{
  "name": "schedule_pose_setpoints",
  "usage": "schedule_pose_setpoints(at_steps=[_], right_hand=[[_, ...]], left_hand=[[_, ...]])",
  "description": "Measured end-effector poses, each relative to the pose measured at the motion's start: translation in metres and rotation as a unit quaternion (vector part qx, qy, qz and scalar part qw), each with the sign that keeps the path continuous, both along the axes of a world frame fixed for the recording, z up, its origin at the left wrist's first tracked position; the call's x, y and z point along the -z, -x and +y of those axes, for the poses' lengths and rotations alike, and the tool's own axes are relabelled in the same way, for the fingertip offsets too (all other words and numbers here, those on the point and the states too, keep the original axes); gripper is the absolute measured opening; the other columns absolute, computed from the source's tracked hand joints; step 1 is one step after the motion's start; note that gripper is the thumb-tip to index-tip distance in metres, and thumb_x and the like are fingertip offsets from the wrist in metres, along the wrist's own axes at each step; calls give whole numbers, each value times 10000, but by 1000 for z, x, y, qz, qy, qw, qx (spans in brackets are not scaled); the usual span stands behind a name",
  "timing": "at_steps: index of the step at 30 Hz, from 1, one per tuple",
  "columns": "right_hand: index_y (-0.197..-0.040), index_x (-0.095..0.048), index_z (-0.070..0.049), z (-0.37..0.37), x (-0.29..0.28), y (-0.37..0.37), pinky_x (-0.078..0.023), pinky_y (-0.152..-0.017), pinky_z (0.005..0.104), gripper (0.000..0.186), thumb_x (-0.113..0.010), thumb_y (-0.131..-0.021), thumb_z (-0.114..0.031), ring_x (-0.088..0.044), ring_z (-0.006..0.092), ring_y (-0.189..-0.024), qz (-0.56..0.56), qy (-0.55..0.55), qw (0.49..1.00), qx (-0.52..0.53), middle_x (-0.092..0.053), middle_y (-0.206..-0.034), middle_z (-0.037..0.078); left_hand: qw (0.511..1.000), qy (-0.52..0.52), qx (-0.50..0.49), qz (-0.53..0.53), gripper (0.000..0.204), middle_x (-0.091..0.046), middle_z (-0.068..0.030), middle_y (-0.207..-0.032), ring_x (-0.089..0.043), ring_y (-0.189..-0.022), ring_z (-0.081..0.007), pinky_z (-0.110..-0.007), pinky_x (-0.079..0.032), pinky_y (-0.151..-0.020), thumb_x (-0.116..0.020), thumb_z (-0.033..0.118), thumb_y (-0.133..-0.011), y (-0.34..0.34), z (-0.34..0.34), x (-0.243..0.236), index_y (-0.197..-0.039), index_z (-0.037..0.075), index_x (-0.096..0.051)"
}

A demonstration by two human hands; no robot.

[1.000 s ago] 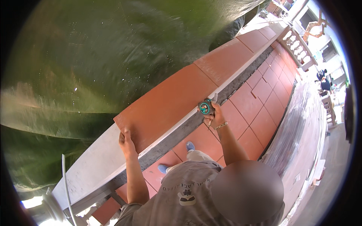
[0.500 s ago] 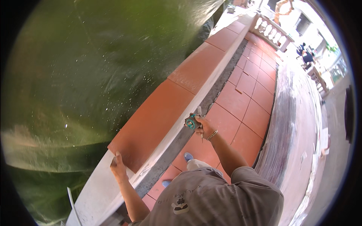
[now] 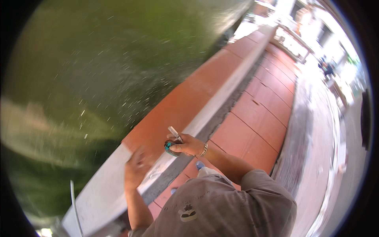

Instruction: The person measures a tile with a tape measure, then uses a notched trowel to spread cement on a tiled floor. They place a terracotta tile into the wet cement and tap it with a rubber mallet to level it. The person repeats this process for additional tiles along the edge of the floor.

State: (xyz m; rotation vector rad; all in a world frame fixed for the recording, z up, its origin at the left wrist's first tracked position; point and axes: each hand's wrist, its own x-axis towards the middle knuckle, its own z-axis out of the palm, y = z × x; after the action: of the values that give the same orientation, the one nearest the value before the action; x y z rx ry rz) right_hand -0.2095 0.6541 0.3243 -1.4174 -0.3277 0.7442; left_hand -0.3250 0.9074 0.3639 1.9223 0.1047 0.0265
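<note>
My right hand (image 3: 192,145) is closed round a round teal-and-dark tape measure (image 3: 171,149). A slim pale stick, like a marker (image 3: 174,132), pokes up from the same grip. That hand is above the inner edge of a long ledge topped with terracotta tiles (image 3: 167,112). My left hand (image 3: 135,170) is beside the near end of the closest tile. Motion smears its fingers, so I cannot tell whether they hold anything or touch the tile.
Bare pale ledge (image 3: 98,185) runs on below the last tile. Green sheeting or water, unclear which, fills the left side. Terracotta floor tiles (image 3: 252,130) lie right of the ledge. A balustrade (image 3: 292,43) stands at the far end, with people (image 3: 327,68) beyond.
My right hand has moved left and toward me with the tape measure, now over the ledge. My left hand has come off the tile's corner and shifted right. The view has swung slightly.
</note>
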Motion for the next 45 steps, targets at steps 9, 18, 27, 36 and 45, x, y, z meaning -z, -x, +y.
schedule_pose_setpoints(at_steps=[9,18,27,36,45], right_hand=[[-1083,-565,-7,114,-6,61,-500,-725,321,338,-673,-924,-285,-561,144,-820,-144,-17,972,-183,-592,-903,50],[-1092,-610,-31,216,25,75,-507,-831,441,210,-556,-969,-193,-630,369,-963,-442,232,844,-194,-631,-1006,205],[-1094,-646,-127,308,46,112,-527,-880,450,222,-671,-903,-236,-637,329,-1032,-510,389,730,-237,-598,-1165,136],[-1181,-649,-85,303,101,82,-512,-876,479,382,-730,-843,-243,-637,372,-1039,-598,302,705,-233,-685,-1097,158],[-1359,-519,45,303,79,45,-528,-911,397,546,-696,-916,-221,-633,321,-1082,-538,215,777,-246,-593,-1259,255]], left_hand=[[967,-92,-203,-124,724,-648,-196,-1126,-663,-1026,-342,-399,-544,-858,-827,93,-690,85,-2,21,-1336,53,-501],[823,-377,-388,173,656,-620,-157,-1187,-581,-1070,-402,-485,-517,-884,-764,226,-674,153,174,56,-1293,147,-562],[849,-351,-387,79,769,-351,-196,-1558,-470,-1277,-436,-513,-483,-991,-750,206,-726,191,169,96,-1446,206,-482],[813,-174,-550,73,432,-515,-191,-1414,-551,-1225,-381,-449,-472,-1027,-704,164,-837,342,40,184,-1248,55,-628],[670,193,-495,519,445,-627,-240,-1252,-613,-1161,-392,-464,-497,-993,-631,273,-839,452,-177,331,-1205,22,-654]])
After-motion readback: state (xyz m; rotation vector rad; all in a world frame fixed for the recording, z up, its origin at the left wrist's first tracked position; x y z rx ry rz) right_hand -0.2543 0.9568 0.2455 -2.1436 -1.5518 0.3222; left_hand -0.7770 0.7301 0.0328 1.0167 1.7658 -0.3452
